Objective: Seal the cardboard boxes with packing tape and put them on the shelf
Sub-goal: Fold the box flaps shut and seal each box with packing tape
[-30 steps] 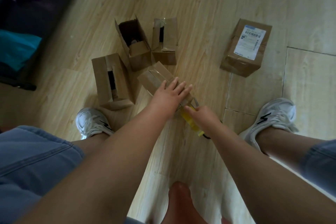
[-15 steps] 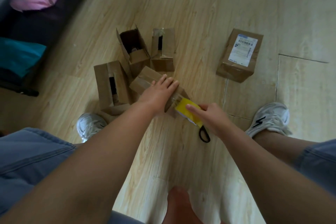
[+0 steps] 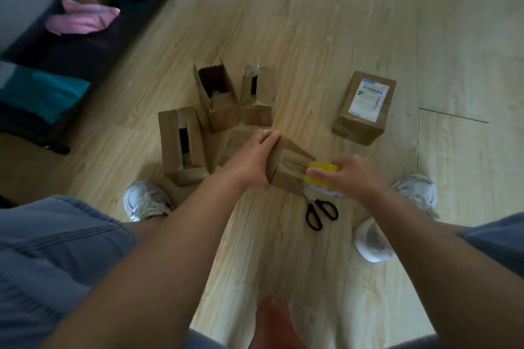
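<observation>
Fingers of the left hand: straight and pressed together, laid flat on top of the cardboard box at frame centre, on the floor. Fingers of the right hand: curled round the yellow packing tape roll, which is held against the box's lower-right end. Step judged in hand: sealing of this box. Next move: the strip is to be pressed down and cut, for which the black scissors, just below the roll, must be taken up. Three open boxes, upper left of it, are left unsealed.
</observation>
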The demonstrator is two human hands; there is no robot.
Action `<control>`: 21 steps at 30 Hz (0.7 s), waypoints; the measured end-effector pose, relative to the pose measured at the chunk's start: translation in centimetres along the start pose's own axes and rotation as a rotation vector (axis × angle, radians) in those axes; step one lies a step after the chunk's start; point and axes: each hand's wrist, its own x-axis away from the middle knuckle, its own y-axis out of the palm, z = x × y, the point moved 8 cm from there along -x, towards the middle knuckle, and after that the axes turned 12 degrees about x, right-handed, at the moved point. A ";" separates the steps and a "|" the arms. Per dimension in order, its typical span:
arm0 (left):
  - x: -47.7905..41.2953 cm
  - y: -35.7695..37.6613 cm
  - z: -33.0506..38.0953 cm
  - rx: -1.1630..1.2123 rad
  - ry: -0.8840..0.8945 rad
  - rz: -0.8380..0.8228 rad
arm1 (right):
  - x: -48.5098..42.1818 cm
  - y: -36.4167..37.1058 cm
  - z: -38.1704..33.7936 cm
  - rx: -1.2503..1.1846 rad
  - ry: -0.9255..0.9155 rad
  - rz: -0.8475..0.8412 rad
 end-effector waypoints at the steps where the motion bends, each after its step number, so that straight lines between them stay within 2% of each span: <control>1: 0.1 -0.2 -0.3 0.040 -0.024 0.012 | 0.1 -0.5 -0.3 -0.029 -0.010 -0.011; 3: 0.4 -0.9 -1.1 0.067 -0.068 0.061 | 0.2 -1.2 -0.9 -0.102 -0.038 -0.032; 6: 1.0 -2.4 -2.3 -0.035 -0.133 0.122 | 0.2 -1.5 -1.7 -0.130 -0.087 -0.033; 12: 0.9 -3.0 -2.1 -0.044 -0.119 0.081 | -0.3 -1.4 -2.2 -0.058 -0.119 0.016; 16: 0.7 -2.9 -2.0 0.000 -0.114 0.054 | -1.2 -1.7 -0.3 0.068 -0.059 0.047; 21: 0.3 -2.3 -2.3 0.039 -0.144 0.001 | -1.5 -2.1 0.7 0.010 -0.008 -0.007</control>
